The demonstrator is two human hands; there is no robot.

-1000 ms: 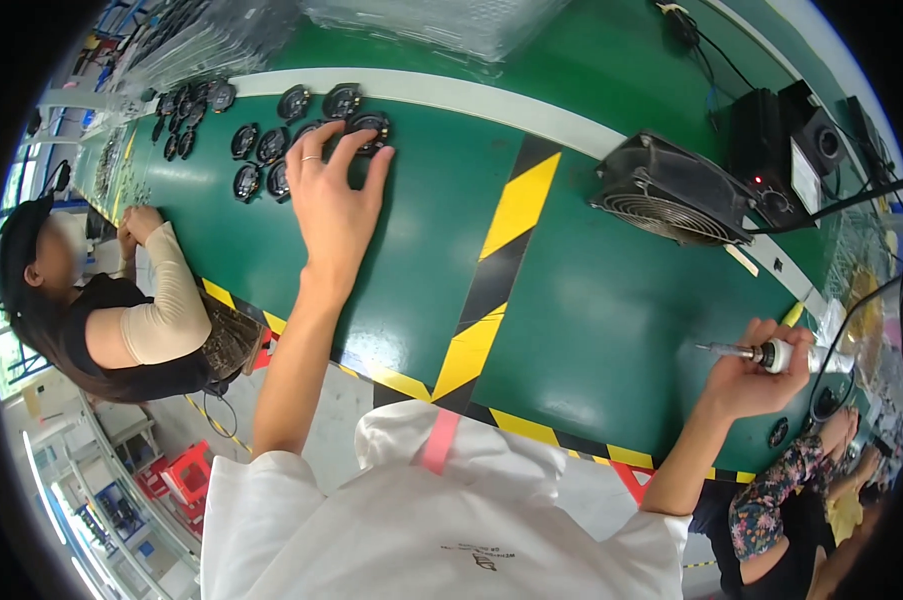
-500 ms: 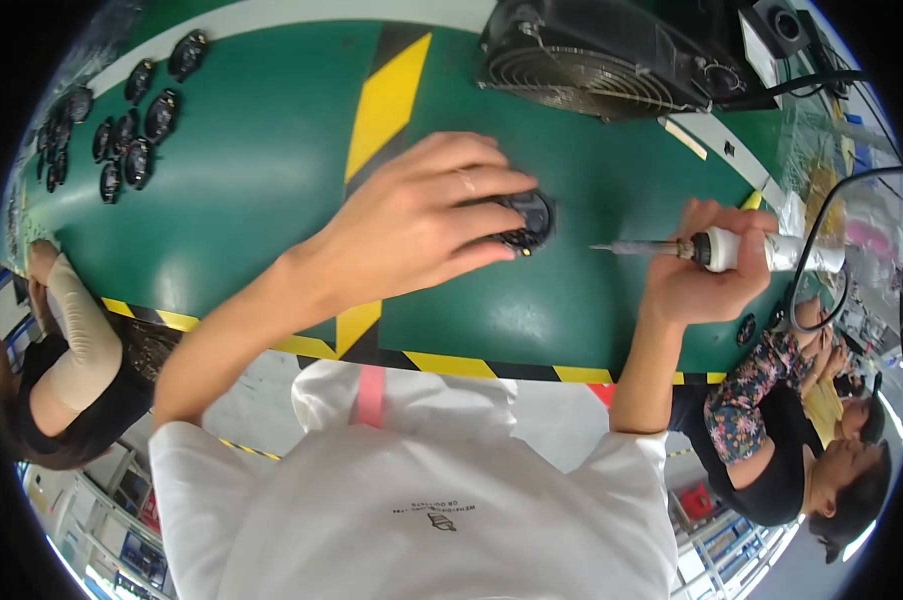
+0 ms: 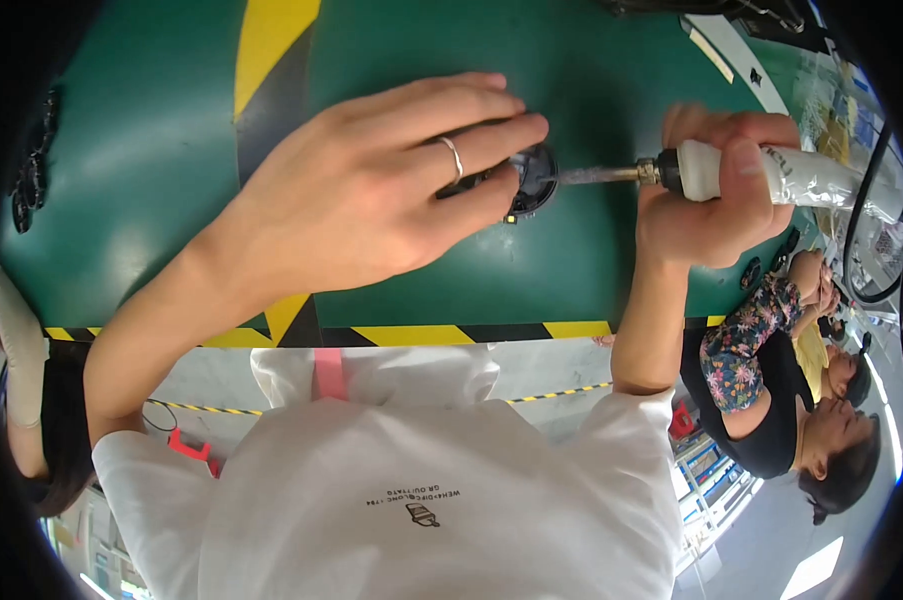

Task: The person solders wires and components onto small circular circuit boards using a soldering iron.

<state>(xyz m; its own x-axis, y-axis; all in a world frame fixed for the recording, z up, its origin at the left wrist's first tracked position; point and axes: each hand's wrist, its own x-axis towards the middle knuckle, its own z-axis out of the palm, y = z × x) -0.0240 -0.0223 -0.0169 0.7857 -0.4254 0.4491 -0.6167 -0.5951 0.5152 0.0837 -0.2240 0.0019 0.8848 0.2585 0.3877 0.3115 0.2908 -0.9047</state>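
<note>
Smooth green tabletop [image 3: 401, 50] w/ yellow-and-black striped tape [image 3: 276, 85] across it & along near edge; co-worker's floral sleeve [image 3: 739, 345] lower R. White-handled soldering iron [image 3: 699, 168] lies nearly level, long axis L-R across view, metal tip pointing L at black round plastic part [image 3: 533, 198]; black cable [image 3: 848, 240] loops near butt end. Tip overlaps part's R side, contact can't tell. Part is over tabletop, R of crossing tape: dark recessed middle, raised rim, small yellow spot at near edge, rest hidden under fingers. L hand [image 3: 371, 190] palm down, forearm from lower L, fingers bent round part, holding it. R hand [image 3: 706, 225] fisted firmly round iron's handle, thumb on top, forearm upright from below.
</note>
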